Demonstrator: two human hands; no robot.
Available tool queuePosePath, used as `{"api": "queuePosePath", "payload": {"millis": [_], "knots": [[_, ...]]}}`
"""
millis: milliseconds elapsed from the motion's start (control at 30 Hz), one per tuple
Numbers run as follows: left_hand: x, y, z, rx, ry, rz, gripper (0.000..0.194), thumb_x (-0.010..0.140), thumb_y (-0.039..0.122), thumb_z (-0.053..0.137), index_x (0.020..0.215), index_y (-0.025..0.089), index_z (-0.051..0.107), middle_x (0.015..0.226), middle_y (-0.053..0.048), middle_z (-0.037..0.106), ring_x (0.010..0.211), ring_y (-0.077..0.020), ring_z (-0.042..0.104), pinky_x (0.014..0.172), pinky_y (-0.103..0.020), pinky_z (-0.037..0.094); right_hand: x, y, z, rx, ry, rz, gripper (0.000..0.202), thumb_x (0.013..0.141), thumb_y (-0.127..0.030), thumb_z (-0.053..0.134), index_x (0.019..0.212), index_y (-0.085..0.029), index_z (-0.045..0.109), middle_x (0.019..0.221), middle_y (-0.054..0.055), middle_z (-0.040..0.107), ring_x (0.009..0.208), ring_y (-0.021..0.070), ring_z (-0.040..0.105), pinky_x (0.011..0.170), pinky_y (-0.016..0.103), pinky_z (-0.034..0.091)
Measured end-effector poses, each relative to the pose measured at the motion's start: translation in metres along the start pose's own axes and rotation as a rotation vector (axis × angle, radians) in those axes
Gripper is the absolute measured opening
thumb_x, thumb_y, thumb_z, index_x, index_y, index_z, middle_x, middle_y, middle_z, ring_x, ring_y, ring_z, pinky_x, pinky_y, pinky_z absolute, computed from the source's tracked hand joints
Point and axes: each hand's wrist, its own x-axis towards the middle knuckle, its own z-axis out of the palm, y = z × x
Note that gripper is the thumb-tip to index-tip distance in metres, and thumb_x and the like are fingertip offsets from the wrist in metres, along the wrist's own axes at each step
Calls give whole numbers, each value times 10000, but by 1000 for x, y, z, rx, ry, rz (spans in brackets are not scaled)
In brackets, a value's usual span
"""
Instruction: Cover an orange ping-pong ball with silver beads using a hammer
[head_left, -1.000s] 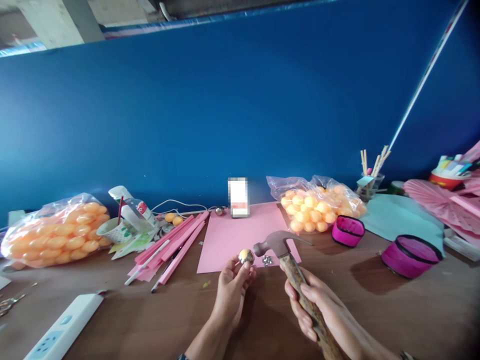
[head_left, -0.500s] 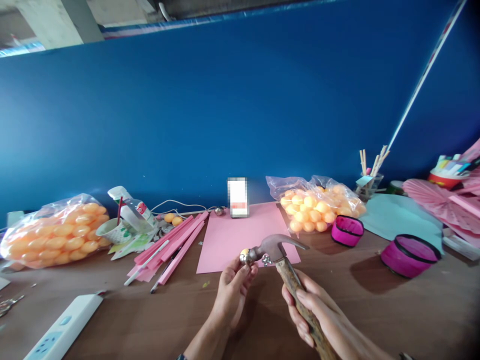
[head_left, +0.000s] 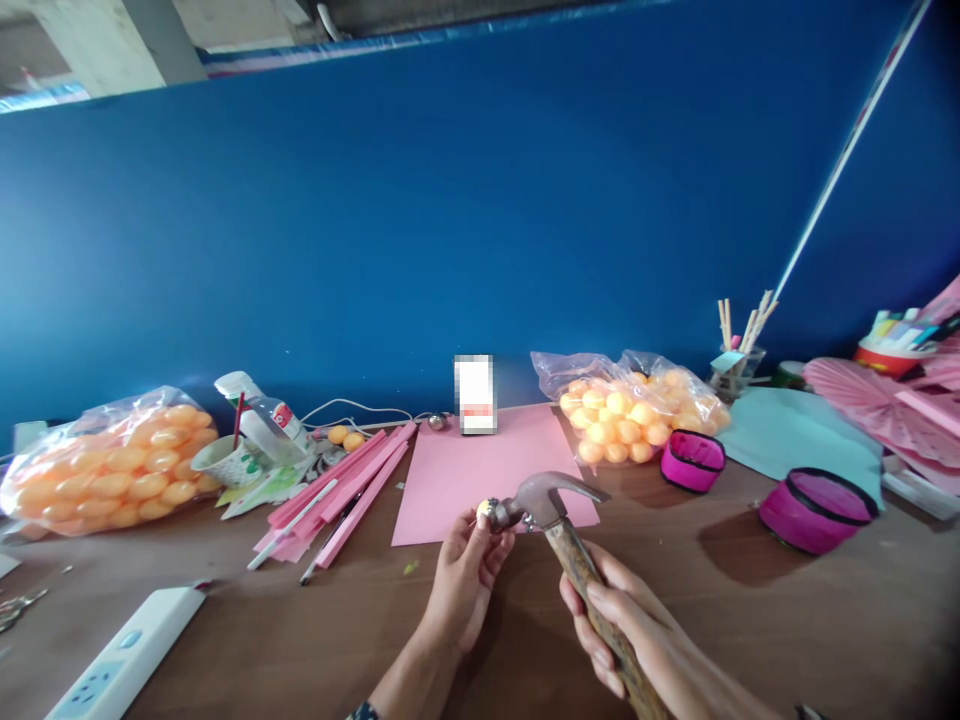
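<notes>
My right hand (head_left: 626,610) is wrapped around the wooden handle of a claw hammer (head_left: 568,550). Between the thumb and fingers of my left hand (head_left: 461,575) is a small round yellow and silvery piece (head_left: 485,508), whose exact kind I cannot make out. The striking face of the hammer meets or nearly meets this piece, with the claw pointing right. Partly hidden behind the hammer's neck, a small shiny bit (head_left: 528,523) shows. Under and beyond the hammer head lies a pink sheet (head_left: 450,475) on the brown table (head_left: 315,660).
A phone (head_left: 477,395) stands upright at the back, beside a metallic ball (head_left: 437,421). Bags of orange balls (head_left: 112,470) flank the sheet, one at far left, others right. Pink strips (head_left: 352,490), a power strip (head_left: 127,650) and two magenta fabric rings (head_left: 814,520) lie around.
The hammer head has shifted slightly left and down, and the small piece in my left hand has moved slightly left with it. Both grips are the same.
</notes>
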Motion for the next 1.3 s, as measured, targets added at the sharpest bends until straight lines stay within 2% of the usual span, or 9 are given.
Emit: {"api": "queuePosePath", "payload": {"millis": [100,233,433,567,733,833,1167,1300], "knots": [[1,0,-2,28,20,8,227,721,227,662,925,156,595,863,-36,650,742,-102,629,750,-223,515,1,-1,0,8,-20,-24,189,872,-372,423,963,-218,485,818,-6,468,531,58,386,469,194,333],[2,0,-4,62,42,7,317,712,227,671,1009,168,579,826,-28,636,698,-92,621,679,-189,518,-1,-2,1,11,-13,-42,212,870,-374,435,1040,-251,461,848,-9,479,530,56,397,463,191,325],[4,-1,-6,73,32,27,274,655,180,717,892,136,586,776,-24,619,676,-101,612,626,-185,505,-3,3,-2,-12,40,-24,310,889,-397,401,1171,-270,413,893,18,519,566,68,433,503,202,359],[3,-1,-6,67,-7,40,297,634,144,728,875,165,557,793,-9,619,655,-101,612,618,-201,495,-1,11,-5,-72,13,-29,321,874,-429,417,1136,-247,457,842,16,512,543,66,419,485,202,357],[1,-2,-7,64,-8,53,299,653,151,714,910,167,561,785,-9,619,668,-98,607,633,-202,488,-1,11,-4,7,67,-27,391,849,-444,446,1203,-285,402,888,24,519,559,73,453,482,203,366],[2,-4,-8,79,-20,55,303,656,150,711,922,171,568,814,-15,626,683,-102,611,650,-211,491,-1,9,-4,6,45,-27,428,823,-445,486,1209,-280,399,870,23,521,552,77,450,478,205,369],[2,-3,-5,139,13,40,475,680,180,696,1125,173,529,875,-42,621,681,-97,602,662,-209,495,-4,-4,0,31,3,-5,287,891,-357,409,1160,-256,399,893,10,498,564,52,417,504,195,347],[1,-2,-4,123,13,57,377,686,189,690,1036,169,550,847,-38,613,683,-103,594,644,-207,489,-2,-3,-1,42,-17,-9,219,896,-346,402,1087,-245,436,842,-4,482,548,49,407,488,191,336]]}}
